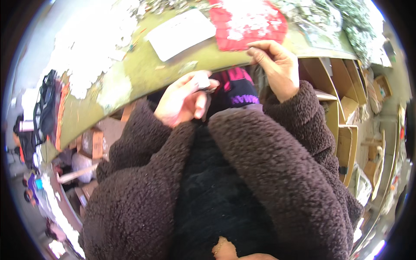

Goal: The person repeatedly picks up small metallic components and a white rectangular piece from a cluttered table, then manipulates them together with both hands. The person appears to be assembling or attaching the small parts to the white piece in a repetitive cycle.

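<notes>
My left hand [182,97] is closed at the near edge of the green table [169,73]. Between its thumb and fingers is a small white piece [202,81] with a dark underside; its kind is too small to make out. Off to the right, the thumb and forefinger of my right hand [277,67] pinch together just in front of a red cloth [223,41]. Whatever that pinch may hold is too small to see. Many little white pieces [251,21] lie heaped on the cloth. A flat white rectangular board or lid [182,34] rests left of it.
White scraps [93,47] cover the table's left side. Greenish sprigs [353,21] and clear plastic [320,32] sit at the far right. Below the table's right end stand cardboard compartments [344,108]. Dark straps [45,104] hang at the left, above cardboard boxes [93,143].
</notes>
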Demonstrator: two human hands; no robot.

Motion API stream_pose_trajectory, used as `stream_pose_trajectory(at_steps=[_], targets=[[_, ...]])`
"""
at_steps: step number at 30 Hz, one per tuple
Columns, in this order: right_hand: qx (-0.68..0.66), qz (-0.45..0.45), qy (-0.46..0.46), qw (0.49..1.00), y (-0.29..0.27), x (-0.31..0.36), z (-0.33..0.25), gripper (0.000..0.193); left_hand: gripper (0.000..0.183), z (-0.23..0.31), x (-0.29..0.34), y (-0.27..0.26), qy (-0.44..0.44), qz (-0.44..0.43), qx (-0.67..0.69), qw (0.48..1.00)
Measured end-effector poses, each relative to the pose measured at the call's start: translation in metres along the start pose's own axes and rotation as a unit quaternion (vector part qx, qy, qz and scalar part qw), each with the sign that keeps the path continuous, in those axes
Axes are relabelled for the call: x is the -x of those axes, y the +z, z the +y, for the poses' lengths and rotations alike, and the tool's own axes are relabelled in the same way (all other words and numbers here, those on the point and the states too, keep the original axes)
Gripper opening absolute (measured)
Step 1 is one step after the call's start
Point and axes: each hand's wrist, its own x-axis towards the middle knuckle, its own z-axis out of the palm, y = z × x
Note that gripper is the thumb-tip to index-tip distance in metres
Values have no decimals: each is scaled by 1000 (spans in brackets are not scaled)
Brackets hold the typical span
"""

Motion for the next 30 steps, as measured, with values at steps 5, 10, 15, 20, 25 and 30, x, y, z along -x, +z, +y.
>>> stream_pose_trajectory(at_steps=[5,10,15,20,25,30], targets=[[-20,-107,-92,990,40,7,-7,12,36,4,-2,17,18,-30,-13,999],[6,-92,-109,990,56,13,-9,8,27,5,5,16,59,-20,28,998],[129,-76,-159,976,55,23,-16,6,24,3,6,16,81,-22,13,996],[255,-114,-235,931,58,20,-29,3,21,5,13,12,110,3,-44,993],[218,-189,-124,949,52,21,-43,5,21,10,17,8,105,-48,-75,990],[205,-178,-123,955,52,22,-49,7,22,14,17,7,93,-82,-85,989]])
